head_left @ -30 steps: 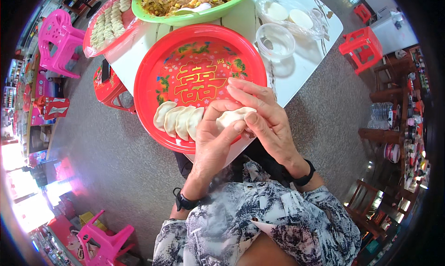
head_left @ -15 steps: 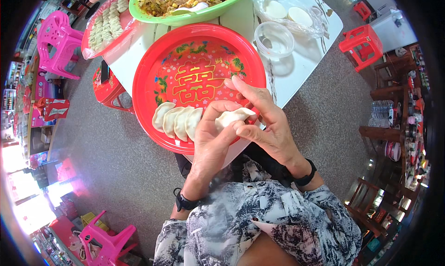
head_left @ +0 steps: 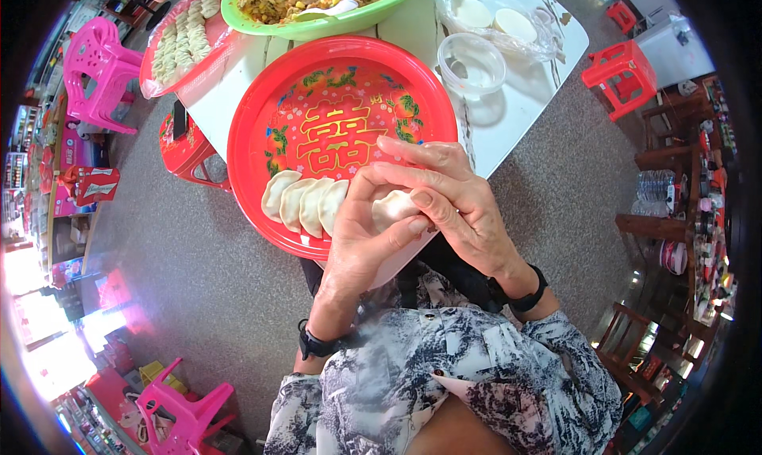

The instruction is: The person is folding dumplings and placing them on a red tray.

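Between my two hands is a pale dumpling (head_left: pixel 390 209), held over the near right rim of a red round tray (head_left: pixel 248 130). My left hand (head_left: pixel 359 237) curls around its left side, the thumb pressing along the bottom. My right hand (head_left: pixel 460 197) closes over the dumpling's right end, thumb on the dough and fingers reaching across to the left fingers. Several finished dumplings (head_left: pixel 305 204) overlap in a row on the tray's near left part, just left of my left hand. The dumpling's underside and right end are hidden by my fingers.
Beyond the tray, a green bowl (head_left: pixel 317 31) holds chopped filling and a white spoon (head_left: pixel 329 11). Round white wrappers (head_left: pixel 514 25) lie in plastic at the right, near a clear tub (head_left: pixel 471 65). A pink-lined tray of dumplings (head_left: pixel 184 46) is far left. Red and pink stools stand around.
My right hand has folded over the dumpling: its raised fingers have come down toward my left fingers, and its thumb has shifted along the edge. The dumpling's right end is now covered.
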### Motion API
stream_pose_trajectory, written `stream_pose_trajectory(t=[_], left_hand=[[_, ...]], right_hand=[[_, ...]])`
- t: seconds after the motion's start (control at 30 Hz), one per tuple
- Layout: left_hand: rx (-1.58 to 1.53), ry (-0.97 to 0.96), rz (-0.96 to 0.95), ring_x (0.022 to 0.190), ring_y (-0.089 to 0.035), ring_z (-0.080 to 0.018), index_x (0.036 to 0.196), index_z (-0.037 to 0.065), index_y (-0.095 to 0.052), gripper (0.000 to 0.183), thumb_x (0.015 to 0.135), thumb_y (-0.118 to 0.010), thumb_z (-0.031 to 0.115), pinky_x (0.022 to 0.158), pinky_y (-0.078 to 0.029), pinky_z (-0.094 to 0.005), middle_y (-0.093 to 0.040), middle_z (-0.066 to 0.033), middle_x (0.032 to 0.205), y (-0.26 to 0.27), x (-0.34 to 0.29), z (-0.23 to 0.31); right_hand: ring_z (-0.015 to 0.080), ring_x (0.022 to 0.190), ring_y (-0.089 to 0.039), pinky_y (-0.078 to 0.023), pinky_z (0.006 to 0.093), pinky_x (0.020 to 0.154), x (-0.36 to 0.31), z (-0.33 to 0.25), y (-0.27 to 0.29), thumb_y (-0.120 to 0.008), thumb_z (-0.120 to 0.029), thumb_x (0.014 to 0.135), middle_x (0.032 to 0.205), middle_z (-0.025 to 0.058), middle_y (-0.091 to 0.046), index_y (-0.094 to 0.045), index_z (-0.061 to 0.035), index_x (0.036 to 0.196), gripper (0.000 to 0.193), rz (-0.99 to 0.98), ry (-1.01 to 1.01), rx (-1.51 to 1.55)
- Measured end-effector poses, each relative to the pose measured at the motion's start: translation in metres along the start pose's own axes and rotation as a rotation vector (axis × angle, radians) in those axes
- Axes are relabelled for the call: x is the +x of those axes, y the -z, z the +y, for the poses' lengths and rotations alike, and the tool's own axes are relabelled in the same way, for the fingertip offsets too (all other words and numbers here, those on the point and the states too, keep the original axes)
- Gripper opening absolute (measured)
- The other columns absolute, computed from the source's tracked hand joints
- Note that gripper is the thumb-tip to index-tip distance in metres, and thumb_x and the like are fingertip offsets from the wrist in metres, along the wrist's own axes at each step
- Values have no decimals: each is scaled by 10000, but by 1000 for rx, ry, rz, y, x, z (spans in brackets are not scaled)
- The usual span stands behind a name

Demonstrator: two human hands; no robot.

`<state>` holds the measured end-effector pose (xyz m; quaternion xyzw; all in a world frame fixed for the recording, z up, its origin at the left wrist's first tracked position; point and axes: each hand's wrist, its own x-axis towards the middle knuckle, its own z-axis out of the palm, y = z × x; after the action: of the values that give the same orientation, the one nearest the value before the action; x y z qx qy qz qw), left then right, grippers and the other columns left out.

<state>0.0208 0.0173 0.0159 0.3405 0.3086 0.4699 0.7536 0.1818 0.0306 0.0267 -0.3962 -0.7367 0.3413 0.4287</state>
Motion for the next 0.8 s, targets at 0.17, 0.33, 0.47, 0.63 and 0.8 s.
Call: stream_pose_trajectory(t=[0.17,0.33,0.47,0.63,0.8], left_hand=[[91,-22,5,1175,-481,-171,1196,31,-451,480,779,-684,-23,944,-457,-307,-524,-106,1220,2,1,0],[64,-16,7,1095,-554,-174,1255,24,-409,566,773,-704,-3,905,-486,-300,-554,-104,1179,5,2,-1],[101,17,3,1031,-615,-190,1310,11,-363,667,761,-741,46,858,-524,-288,-589,-111,1131,6,2,7],[48,33,-59,1070,-592,-198,1343,37,-339,668,772,-682,-18,907,-496,-307,-561,-129,1182,1,3,18],[190,40,-100,1187,-513,-197,1361,39,-321,674,778,-639,-73,973,-464,-332,-496,-133,1267,2,3,24]], right_hand=[[234,1158,-513,-314,383,1018,0,1,1,-519,-216,948,1246,115,-609,-651,-49,1162,302,-58,2,77],[246,1204,-474,-315,380,1032,-3,1,0,-617,-231,888,1325,119,-540,-591,-37,1243,405,-30,-17,98],[265,1238,-437,-310,374,1048,-2,-2,3,-724,-262,799,1390,117,-465,-520,-48,1326,604,-27,-63,126],[281,1250,-425,-290,392,1063,0,3,8,-650,-343,844,1388,124,-470,-586,-90,1267,497,-85,-20,10],[290,1233,-434,-317,396,1042,1,1,9,-653,-219,860,1384,131,-471,-680,-136,1147,300,-89,22,-22]])
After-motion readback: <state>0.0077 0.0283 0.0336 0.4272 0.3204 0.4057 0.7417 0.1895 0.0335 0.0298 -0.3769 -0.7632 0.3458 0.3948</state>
